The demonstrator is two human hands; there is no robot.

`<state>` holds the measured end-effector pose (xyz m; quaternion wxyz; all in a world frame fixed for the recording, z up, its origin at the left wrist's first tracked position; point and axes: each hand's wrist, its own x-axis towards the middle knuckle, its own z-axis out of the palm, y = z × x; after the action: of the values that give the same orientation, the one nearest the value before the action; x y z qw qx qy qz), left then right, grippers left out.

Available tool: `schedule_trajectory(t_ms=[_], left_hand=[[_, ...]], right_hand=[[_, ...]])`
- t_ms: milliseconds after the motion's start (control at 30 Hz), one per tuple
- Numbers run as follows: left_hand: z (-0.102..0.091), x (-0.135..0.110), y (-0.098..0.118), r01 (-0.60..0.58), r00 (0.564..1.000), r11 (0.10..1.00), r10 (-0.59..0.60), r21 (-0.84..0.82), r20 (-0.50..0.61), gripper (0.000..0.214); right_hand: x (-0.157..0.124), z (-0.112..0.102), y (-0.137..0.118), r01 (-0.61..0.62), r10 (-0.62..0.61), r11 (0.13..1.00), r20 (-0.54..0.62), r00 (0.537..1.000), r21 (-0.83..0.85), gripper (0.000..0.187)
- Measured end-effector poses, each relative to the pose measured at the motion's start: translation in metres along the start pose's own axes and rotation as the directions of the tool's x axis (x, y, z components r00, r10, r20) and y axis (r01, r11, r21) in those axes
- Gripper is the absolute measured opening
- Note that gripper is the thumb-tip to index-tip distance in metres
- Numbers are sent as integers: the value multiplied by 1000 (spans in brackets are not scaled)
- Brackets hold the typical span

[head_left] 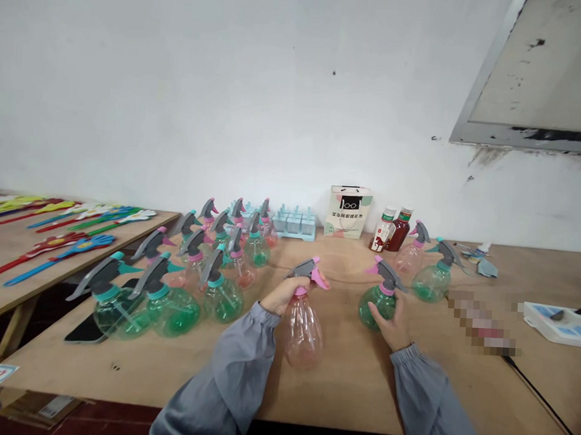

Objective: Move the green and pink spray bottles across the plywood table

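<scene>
My left hand point(280, 296) is wrapped round the neck of a pink see-through spray bottle point(304, 335) with a grey and pink trigger head, which stands or hangs just above the wooden table point(350, 383). My right hand point(392, 323) is closed against the lower side of a green spray bottle point(379, 301) with a pink collar, standing upright on the table. Both arms wear grey sleeves.
Several green and pink spray bottles point(169, 302) crowd the table's left half, and two more point(431, 277) stand at the right. A black phone point(87, 330), a blue ice-pop mould point(295, 223), a small paper bag point(349, 211), two drink bottles point(392, 229) and a white device with a cable point(558, 322) lie around. Coloured hand-shaped sticks point(69, 245) cover a second table at the left.
</scene>
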<state>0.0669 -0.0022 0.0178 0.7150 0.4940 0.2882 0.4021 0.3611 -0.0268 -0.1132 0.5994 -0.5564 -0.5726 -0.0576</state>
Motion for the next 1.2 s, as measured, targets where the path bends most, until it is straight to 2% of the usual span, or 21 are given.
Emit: schedule_trajectory(t_ms=[133,333,500,700,833,900,1033,1200], left_hand=[[0,3,-1,29,998,997,-32,-72,-47,46],[2,1,-1,-16,999,1000,16,1,-37,34],[1,0,2,33,999,999,-32,26,-21,27],[3,-4,5,-168,983,975,177,142,-54,41],[4,-6,7,-68,991,995,76,77,-107,37],[2,-6,6,-83,986,992,96,99,-138,36],[-6,-5,5,-205,918,925,295,321,-264,28],[-25,5,0,-360,818,748,541,558,-197,27]], right_hand=[[0,0,-3,2,-2,1000,6,1000,-1,67],[1,-1,-5,6,-7,1000,-12,1000,-15,67],[0,0,-3,4,-4,1000,-2,1000,-4,67],[1,0,-3,24,-24,1000,-3,1000,7,65],[0,0,-1,16,-16,1000,-2,1000,2,67],[0,0,-1,14,-14,1000,5,1000,0,67],[0,0,-1,28,-28,1000,-10,1000,-10,66],[0,0,-2,28,-28,1000,-9,1000,2,67]])
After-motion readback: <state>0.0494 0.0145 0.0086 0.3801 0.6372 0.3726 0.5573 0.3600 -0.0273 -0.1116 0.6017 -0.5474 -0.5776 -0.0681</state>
